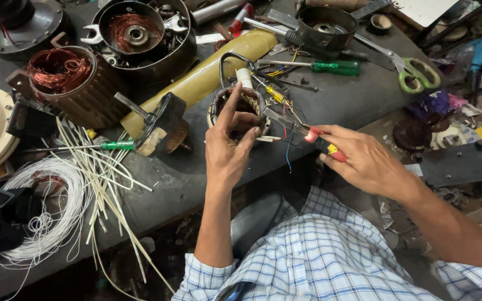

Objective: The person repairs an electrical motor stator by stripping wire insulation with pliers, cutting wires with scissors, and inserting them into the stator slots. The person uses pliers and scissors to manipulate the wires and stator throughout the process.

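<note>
- Left hand (231,146): fingers curled over the near rim of a small round motor core (240,106), thumb and fingertips pinching its edge. The core sits near the middle of the dark workbench (341,106), close to its near edge.
- Right hand (364,161): closed around the red-and-yellow handle of a slim tool (302,131), whose metal tip reaches left to the core's right side. Exact contact point is hard to make out among the thin wires.
- Far of the core: a green-handled screwdriver (330,67), and green-handled scissors (417,73) further right.
- Left of the core: a long yellowish tube (207,72) lying slantwise, then a copper-wound motor part (65,83).
- Near left: loose white sleeving strips (99,178) and a coil of white wire (48,209).
</note>
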